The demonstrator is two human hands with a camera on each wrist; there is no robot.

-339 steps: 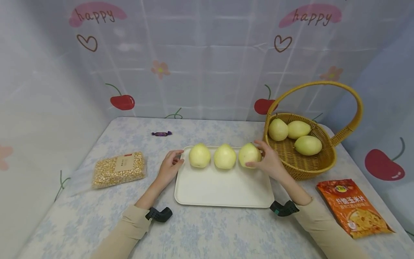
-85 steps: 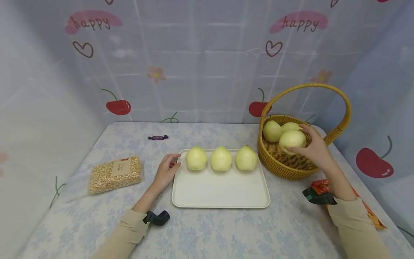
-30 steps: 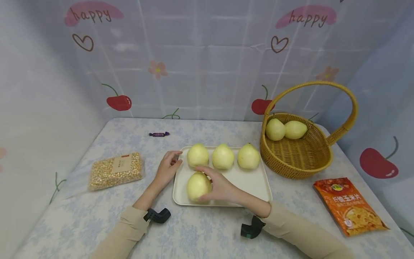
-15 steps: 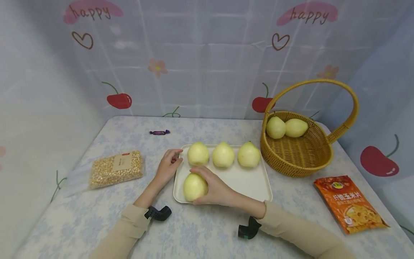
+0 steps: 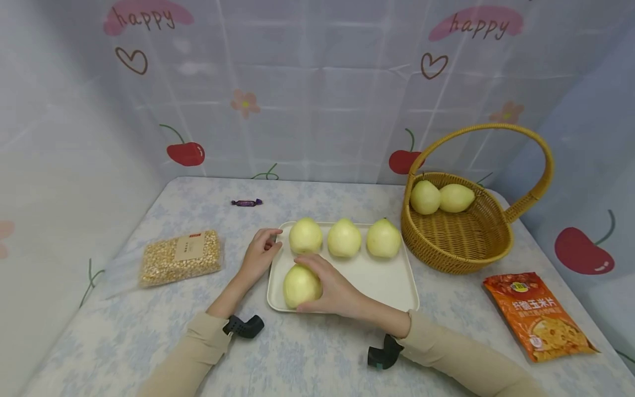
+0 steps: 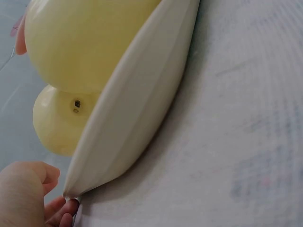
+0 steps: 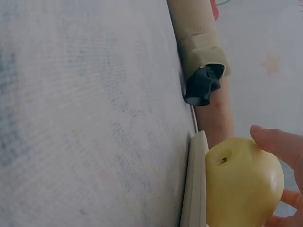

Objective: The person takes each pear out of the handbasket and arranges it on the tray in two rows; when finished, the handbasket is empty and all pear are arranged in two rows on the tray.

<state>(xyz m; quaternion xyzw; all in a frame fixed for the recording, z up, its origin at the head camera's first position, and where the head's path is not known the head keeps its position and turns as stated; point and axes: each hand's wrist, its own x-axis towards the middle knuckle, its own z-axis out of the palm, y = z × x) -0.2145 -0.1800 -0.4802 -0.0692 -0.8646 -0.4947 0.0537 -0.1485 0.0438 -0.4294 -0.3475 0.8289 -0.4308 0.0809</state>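
My right hand (image 5: 337, 289) holds a pale yellow pear (image 5: 301, 286) in the near left part of the cream tray (image 5: 367, 281), thumb on the near side and fingers on the far side. In the right wrist view this pear (image 7: 244, 184) sits against the tray. My left hand (image 5: 258, 253) grips the tray's left rim near its far corner; the left wrist view shows its fingertips at the rim (image 6: 128, 99). Along the tray's far side stand a left pear (image 5: 305, 235), a middle pear (image 5: 344, 238) and a right pear (image 5: 383, 239).
A wicker basket (image 5: 446, 259) with a tall handle stands at the right, two pears (image 5: 456, 198) inside. An orange snack bag (image 5: 541, 317) lies in front of it. At the left is a bag of corn kernels (image 5: 181, 259); a purple-wrapped candy (image 5: 246, 203) lies farther back.
My right hand let go of the far right pear, took another pear from the basket and brought it to the tray's near left. Over the last half second it barely moves. The left hand stayed put.
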